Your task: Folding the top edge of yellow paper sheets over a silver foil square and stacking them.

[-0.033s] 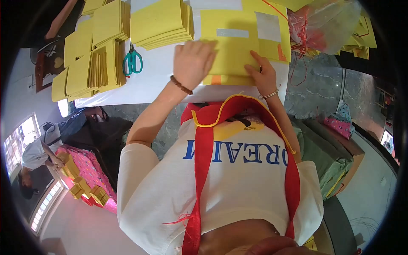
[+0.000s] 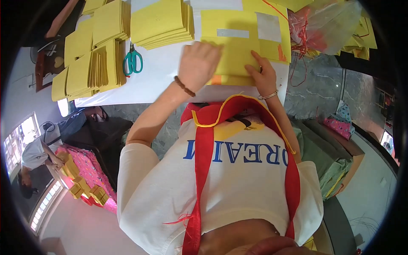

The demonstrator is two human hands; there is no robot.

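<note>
Folded yellow paper lies on the white tabletop in front of me, with a pale rectangular patch and an orange mark near its lower edge. My left hand is closed, its curled fingers over the paper's left side; its palm side is hidden, so whether anything is inside cannot be seen. My right hand rests on the paper's right part, thumb and forefinger apart, holding nothing. More yellow paper with a whitish patch extends beneath it on the right.
Stacks of yellow folded paper stand at the back and left. Teal-handled scissors lie between stacks. A clear plastic bag with red cord is at the right. Across the room at left, a person handles yellow bundles.
My left hand has moved slightly to the right over the paper, still closed. My right hand stays in the same place.
</note>
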